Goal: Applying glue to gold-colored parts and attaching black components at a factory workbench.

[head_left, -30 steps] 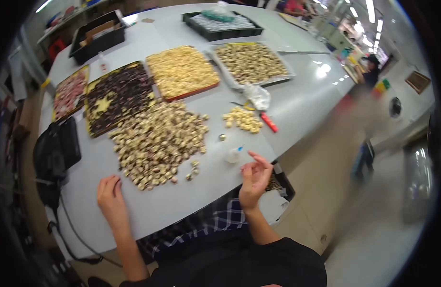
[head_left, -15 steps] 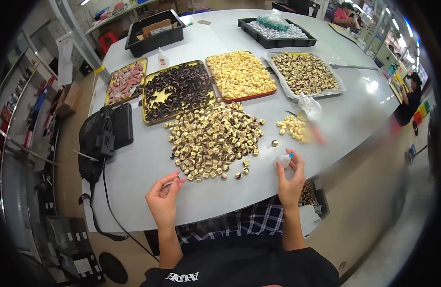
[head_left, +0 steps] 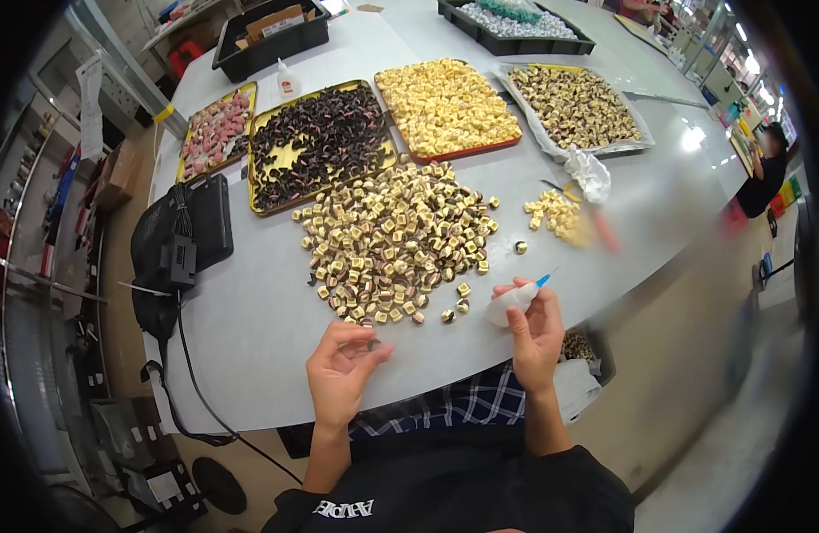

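Note:
My right hand [head_left: 535, 333] is wrapped around a small white squeeze bottle [head_left: 509, 306] with a blue needle tip, which points up and to the right. My left hand [head_left: 345, 371] is closed in a pinch on a small dark piece [head_left: 374, 345], mostly hidden by the fingers. Just beyond both hands lies a large heap of small cream-and-brown cubes [head_left: 396, 240], some with striped sides. A few stray cubes [head_left: 463, 290] sit between the heap and the bottle.
Behind the heap stand trays of pink pieces [head_left: 216, 133], dark curved strips [head_left: 325, 133], cream pieces [head_left: 445, 107] and cream-and-brown pieces [head_left: 573, 107]. Loose cream pieces [head_left: 551, 213], a crumpled white cloth [head_left: 589, 173] and a black bag [head_left: 156, 258] lie on the table [head_left: 249, 355].
My left hand has moved right, nearer the heap's front edge, its fingers curled inward. The bottle in my right hand has turned so its blue tip points outward. The view has shifted slightly.

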Demonstrator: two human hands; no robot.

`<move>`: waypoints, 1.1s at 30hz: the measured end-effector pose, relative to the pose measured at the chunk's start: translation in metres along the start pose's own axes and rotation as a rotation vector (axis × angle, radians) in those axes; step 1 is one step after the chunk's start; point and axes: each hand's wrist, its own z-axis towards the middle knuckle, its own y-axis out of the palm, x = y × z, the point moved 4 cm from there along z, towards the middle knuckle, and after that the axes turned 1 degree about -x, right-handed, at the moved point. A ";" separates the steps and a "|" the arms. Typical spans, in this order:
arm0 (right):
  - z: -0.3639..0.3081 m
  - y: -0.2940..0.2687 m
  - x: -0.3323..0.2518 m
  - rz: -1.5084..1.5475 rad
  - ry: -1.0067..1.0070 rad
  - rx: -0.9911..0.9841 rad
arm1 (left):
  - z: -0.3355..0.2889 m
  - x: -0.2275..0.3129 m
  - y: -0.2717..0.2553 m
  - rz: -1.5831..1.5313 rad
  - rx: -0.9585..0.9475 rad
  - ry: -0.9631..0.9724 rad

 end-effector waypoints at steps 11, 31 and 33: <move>-0.017 0.041 0.001 0.295 0.207 -0.363 | -0.001 -0.003 0.005 0.130 -0.083 0.168; -0.013 0.049 0.007 0.408 0.167 -0.248 | -0.009 -0.006 0.016 0.233 -0.244 0.250; -0.014 0.049 0.007 0.407 0.169 -0.244 | -0.009 -0.006 0.016 0.177 -0.198 0.240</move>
